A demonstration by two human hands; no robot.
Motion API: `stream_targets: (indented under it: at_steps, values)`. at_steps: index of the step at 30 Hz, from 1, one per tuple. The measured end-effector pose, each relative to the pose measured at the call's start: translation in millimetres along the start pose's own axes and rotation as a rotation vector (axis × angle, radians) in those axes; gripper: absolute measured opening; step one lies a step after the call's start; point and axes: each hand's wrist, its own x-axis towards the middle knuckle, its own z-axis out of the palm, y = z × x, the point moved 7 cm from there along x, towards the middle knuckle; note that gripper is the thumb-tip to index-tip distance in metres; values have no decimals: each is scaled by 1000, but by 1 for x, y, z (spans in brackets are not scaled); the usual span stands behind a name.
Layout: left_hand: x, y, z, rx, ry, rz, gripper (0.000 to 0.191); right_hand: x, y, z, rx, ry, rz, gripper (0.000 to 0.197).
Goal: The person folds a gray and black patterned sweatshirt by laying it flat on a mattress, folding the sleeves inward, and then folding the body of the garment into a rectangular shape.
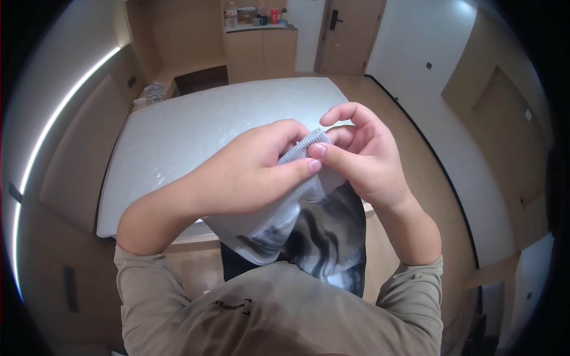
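Observation:
Both hands meet in front of my chest on a grey and white patterned knit garment (327,227) with a light grey ribbed band (303,147). My left hand (258,164) grips the band, its thumb lying along the near side and its fingers mostly hidden behind the fabric. My right hand (369,151) pinches the band's upper end between the thumb and a finger behind it; its index finger is raised and curled. Below the hands the garment hangs over my lap, with dark wavy marks on its lower part.
Beyond the hands lies a large white mattress (187,129). A bundle of cable (154,92) rests at its far left corner. Bottles, a mug and a red container (274,16) stand on a cabinet (262,51) at the back, beside a closed door (349,38).

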Motion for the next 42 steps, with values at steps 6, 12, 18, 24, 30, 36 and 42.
stream_targets:
  at_steps: [6,12,18,24,30,36,42]
  values:
    - [18,-25,-13,-116,164,-44,18,-42,56,-28,-296,58,-153,70]
    - [14,-29,-72,-328,373,243,14,-154,185,-91,-498,230,426,58]
    - [14,-21,-119,-251,462,300,17,-259,237,-119,-652,391,582,45]
    - [-13,-34,-158,-158,596,324,20,-248,186,-198,-868,639,365,21]
    - [-65,-103,-236,-190,887,107,23,-45,89,-276,-1006,-7,318,17]
    - [-87,-338,-343,-267,1234,-252,27,251,185,-257,-1432,-351,397,35]
    - [-185,-587,-281,468,1174,-1044,59,215,422,-264,-1750,33,113,50]
